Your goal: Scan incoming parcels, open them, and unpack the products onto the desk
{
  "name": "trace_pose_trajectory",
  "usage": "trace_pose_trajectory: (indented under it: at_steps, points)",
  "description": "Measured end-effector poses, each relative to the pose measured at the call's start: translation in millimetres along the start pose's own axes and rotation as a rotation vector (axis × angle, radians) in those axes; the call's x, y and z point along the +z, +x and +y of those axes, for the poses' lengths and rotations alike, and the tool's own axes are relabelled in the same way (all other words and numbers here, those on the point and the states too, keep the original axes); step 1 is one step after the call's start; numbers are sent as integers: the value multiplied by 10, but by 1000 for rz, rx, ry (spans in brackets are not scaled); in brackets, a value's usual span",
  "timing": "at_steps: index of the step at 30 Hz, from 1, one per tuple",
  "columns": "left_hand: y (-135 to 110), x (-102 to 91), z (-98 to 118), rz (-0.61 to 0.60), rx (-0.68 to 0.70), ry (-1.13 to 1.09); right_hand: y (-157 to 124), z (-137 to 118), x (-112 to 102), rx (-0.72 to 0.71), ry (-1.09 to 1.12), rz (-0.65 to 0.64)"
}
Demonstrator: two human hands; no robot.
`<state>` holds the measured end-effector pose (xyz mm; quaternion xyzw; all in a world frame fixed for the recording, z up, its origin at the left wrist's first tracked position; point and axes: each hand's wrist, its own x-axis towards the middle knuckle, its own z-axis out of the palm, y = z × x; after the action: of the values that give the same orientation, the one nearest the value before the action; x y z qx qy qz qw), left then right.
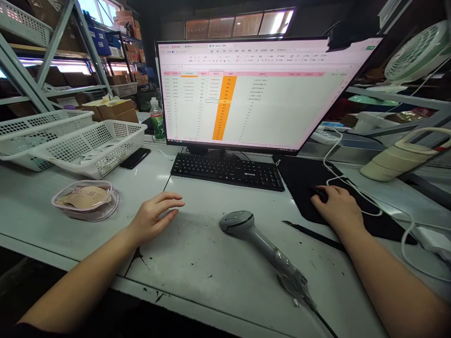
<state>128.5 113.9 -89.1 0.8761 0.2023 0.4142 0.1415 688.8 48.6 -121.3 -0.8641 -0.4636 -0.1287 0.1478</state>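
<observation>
Left hand (155,218) lies loose on the table (197,267), fingers spread, holding nothing. Right hand (336,209) is cupped over the mouse (318,192) on the black mouse pad (299,180). It's mostly hidden, so the grip is probably light. A small, hard, light thing, likely an easy glider, best held by its sides. White cable (338,180) loops just beside it, keyboard (227,170) sits near, and the scanner (246,227) lies between the hands with bare table around it.

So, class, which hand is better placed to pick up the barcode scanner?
Probably the left hand: it rests empty on the table near the head of the barcode scanner, while the right hand is busy covering the mouse.
</observation>
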Motion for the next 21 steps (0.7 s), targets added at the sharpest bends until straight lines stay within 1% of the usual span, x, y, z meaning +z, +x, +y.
trace_pose_trajectory:
  at_steps: [5, 10, 15, 18, 21]
  points:
    - [4, -2, -1, -5, 10, 5, -6, -30, -31, 8, -16, -9]
    - [3, -12, -6, -19, 14, 11, -5, -20, -33, 15, -8, 14]
    - [-24, 20, -79, -24, -6, -4, -2, 2, -11, 32, -18, 30]
    - [-24, 71, -146, -65, -74, -30, -7, 5, -12, 26, -30, 31]
    - [43, 122, -183, -183, -194, -17, 5, 2, -15, 22, -33, 19]
